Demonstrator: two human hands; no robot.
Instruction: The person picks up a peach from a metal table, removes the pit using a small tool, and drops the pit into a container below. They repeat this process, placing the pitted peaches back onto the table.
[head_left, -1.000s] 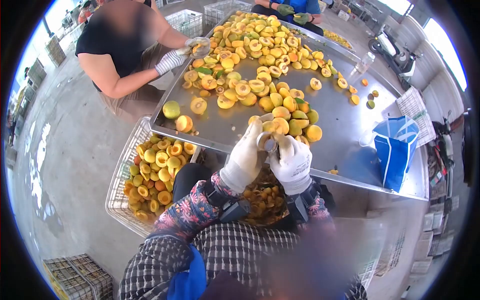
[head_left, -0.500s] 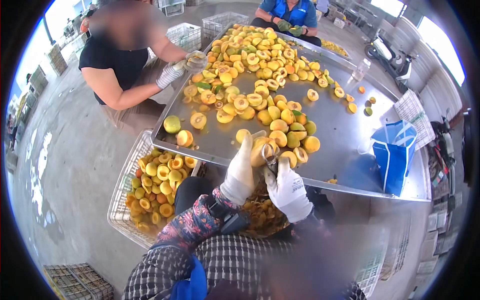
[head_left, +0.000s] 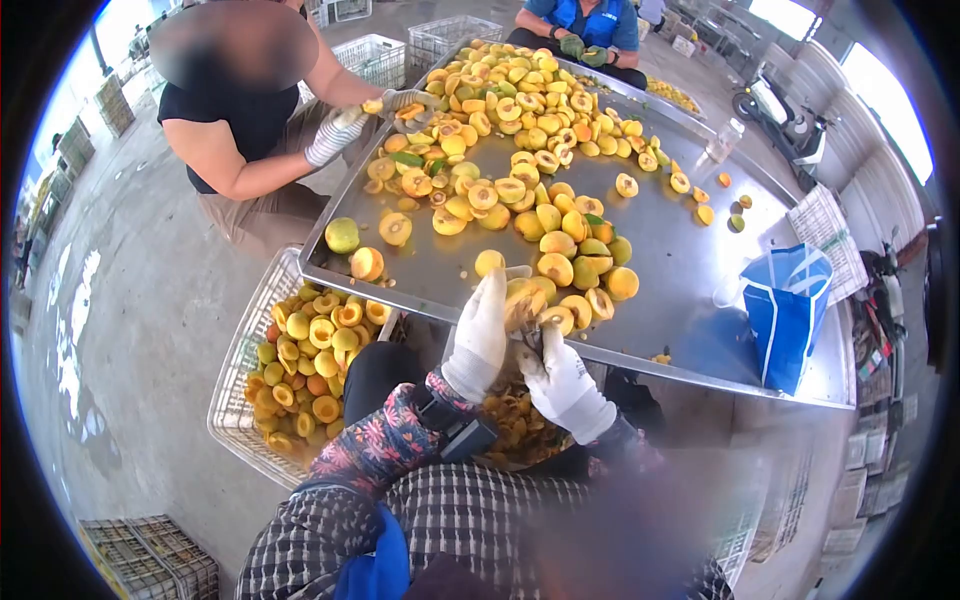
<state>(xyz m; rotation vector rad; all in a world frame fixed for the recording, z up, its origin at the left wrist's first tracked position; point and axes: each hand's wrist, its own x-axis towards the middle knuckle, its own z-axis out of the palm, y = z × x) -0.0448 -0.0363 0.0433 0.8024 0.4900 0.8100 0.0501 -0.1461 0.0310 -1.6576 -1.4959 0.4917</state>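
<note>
In my gloved left hand (head_left: pixel 480 338) is a halved yellow peach (head_left: pixel 522 303), gripped near the table's front edge. My right hand (head_left: pixel 567 388), also in a white glove, is closed around a small metal pitting tool (head_left: pixel 531 338). The tool's end is up against the peach half, and my fingers partly hide it. Just beyond both hands lie more peach halves (head_left: pixel 557 268) on the metal table (head_left: pixel 672 300). Below my hands, a heap of brownish scraps (head_left: pixel 520 425) shows between my knees.
A white crate (head_left: pixel 222 412) of peach halves stands at left under the table edge. A blue bag (head_left: pixel 787 318) and a clear bottle (head_left: pixel 724 140) are on the table's right side. One co-worker (head_left: pixel 235 140) sits at left, another (head_left: pixel 590 30) at the far end.
The metal tool's loop showed clearly before; now it is turned and lower against the peach half. The co-worker at left has drawn their hands apart, with a peach piece showing.
</note>
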